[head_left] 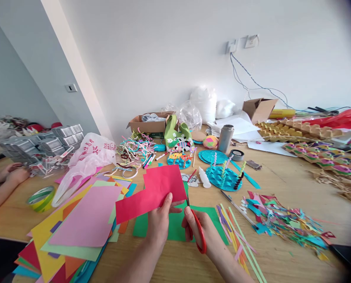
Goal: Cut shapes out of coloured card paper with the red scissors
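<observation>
My left hand [160,222] pinches a red sheet of paper [163,184] near its lower right part, thumb on top. The sheet has a stepped corner cut away at its upper left. In my right hand [201,232] is a pair of scissors [201,236] with red-orange handles, fingers in the loops. Its dark blades point up at the right edge of the red paper; whether they bite into it I cannot tell. Below both hands a green sheet [175,228] lies on the table.
Coloured paper sheets [83,220] are stacked at left beside green-yellow tape [41,197]. Paper strips [237,239] and a heap of scraps [287,220] lie at right. Behind stand a glue bottle [204,177], blue egg-tray discs [222,179] and a metal flask [226,138]. Another person's hands [14,173] rest far left.
</observation>
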